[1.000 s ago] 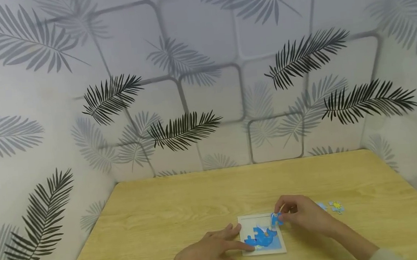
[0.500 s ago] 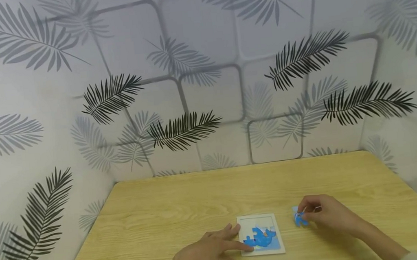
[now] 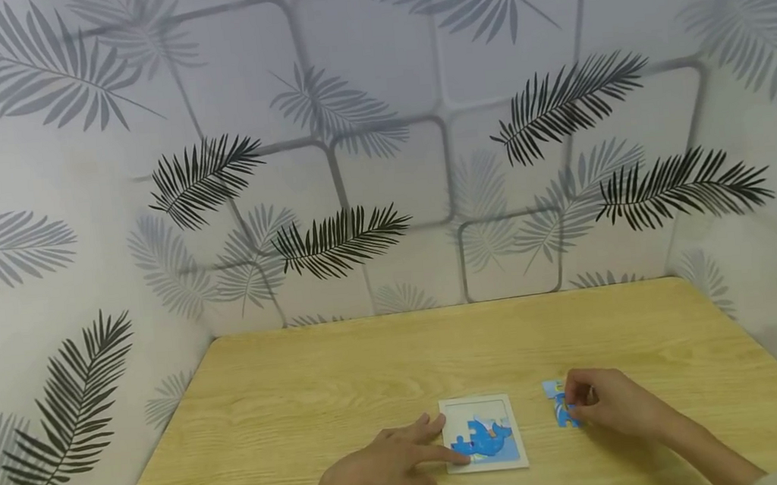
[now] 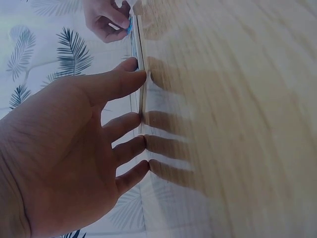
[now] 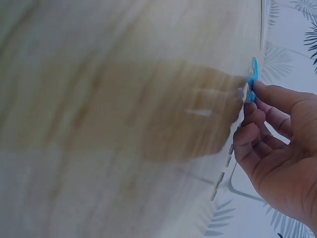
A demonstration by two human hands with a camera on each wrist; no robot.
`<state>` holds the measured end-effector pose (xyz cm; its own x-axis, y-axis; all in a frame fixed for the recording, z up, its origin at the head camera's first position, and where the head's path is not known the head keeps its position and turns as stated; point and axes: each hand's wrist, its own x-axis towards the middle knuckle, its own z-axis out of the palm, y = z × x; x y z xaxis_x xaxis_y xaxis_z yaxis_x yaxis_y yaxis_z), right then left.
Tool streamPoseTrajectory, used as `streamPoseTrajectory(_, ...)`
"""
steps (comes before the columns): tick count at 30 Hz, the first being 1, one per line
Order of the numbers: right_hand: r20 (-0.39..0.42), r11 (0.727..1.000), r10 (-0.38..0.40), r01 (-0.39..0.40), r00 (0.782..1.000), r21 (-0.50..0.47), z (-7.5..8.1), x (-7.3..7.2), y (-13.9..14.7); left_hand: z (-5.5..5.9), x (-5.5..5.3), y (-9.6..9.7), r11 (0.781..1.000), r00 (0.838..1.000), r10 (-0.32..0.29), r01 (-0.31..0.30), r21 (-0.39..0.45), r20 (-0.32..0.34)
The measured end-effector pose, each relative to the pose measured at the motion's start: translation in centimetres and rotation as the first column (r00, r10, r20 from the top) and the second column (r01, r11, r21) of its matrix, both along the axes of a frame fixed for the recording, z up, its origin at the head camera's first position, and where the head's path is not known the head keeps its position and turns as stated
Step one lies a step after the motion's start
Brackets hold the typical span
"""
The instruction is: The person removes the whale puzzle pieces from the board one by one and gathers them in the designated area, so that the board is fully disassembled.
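My right hand [image 3: 617,406] pinches a blue jigsaw piece [image 3: 562,411] between thumb and fingers, close over the table to the right of a white puzzle tray [image 3: 495,466]. In the right wrist view the blue jigsaw piece [image 5: 254,74] stands up at the fingertips. My left hand [image 3: 389,467] rests at the tray's left side, index finger reaching over its lower left corner. The left wrist view shows its fingers [image 4: 126,124] spread, tips on the table and at the tray. Inside the tray lie joined pieces [image 3: 489,441] with a blue sea-animal picture.
A pale blue piece [image 3: 551,389] shows just behind the held one. More flat pieces [image 5: 218,186] lie beyond the right hand in the right wrist view. The wooden table [image 3: 344,375] reaches back to a wall [image 3: 397,173] with a leaf pattern.
My right hand has carried the blue piece from the tray's upper right corner rightward, off the tray. It now covers loose pieces seen earlier. The left hand has stayed in place.
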<state>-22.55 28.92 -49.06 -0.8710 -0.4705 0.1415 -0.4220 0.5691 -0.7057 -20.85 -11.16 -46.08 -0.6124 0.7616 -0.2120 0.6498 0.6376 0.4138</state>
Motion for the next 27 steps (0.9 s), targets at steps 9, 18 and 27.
streamPoseTrajectory(9, -0.031, 0.999, -0.026, 0.027, 0.999, 0.031, 0.0, 0.1, -0.4, -0.2, -0.1, -0.1, 1.0, 1.0, -0.013, 0.013, 0.018, -0.002)
streamPoseTrajectory(18, 0.063, 0.991, 0.026, -0.017, 0.998, -0.134, 0.6, 0.0, -0.5, 0.0, 0.0, -0.1, 1.0, 1.0, -0.01, 0.01, 0.0, -0.01)
streamPoseTrajectory(27, 0.301, 0.948, 0.153, -0.053, 0.941, -0.315, 0.7, -0.6, -2.7, -0.1, 0.0, 0.0, 1.0, 1.0, 0.009, -0.009, 0.0, -0.001)
